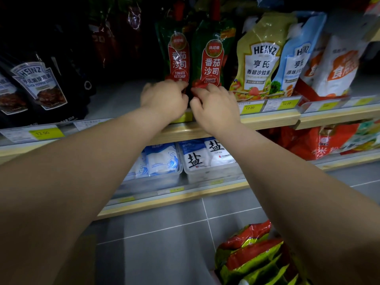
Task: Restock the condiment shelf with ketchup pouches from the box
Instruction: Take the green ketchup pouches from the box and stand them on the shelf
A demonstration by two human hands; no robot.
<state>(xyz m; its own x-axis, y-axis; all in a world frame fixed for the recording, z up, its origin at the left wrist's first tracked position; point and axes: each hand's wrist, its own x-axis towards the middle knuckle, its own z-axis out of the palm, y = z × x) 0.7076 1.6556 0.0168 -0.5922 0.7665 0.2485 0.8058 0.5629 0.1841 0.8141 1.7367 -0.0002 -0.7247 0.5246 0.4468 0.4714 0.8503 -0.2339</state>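
Note:
Two green and red tomato ketchup pouches stand upright side by side on the upper shelf [267,120]. My left hand [164,97] rests with curled fingers at the foot of the left ketchup pouch [178,56]. My right hand [213,103] touches the foot of the right ketchup pouch [212,60]. The two hands almost meet in the gap between the pouches. Whether either hand really grips its pouch is hidden by the fingers. Several more ketchup pouches [253,254] lie stacked low on the right, on the floor; the box around them is not visible.
Black Heinz pepper sauce pouches [39,85] fill the shelf's left side, with a bare stretch between them and the ketchup. Yellow Heinz salad dressing [261,58] and blue Heinz pouches [298,56] stand right of the ketchup. Salt bags in clear bins [197,155] sit on the lower shelf. Grey tiled floor [164,233] below.

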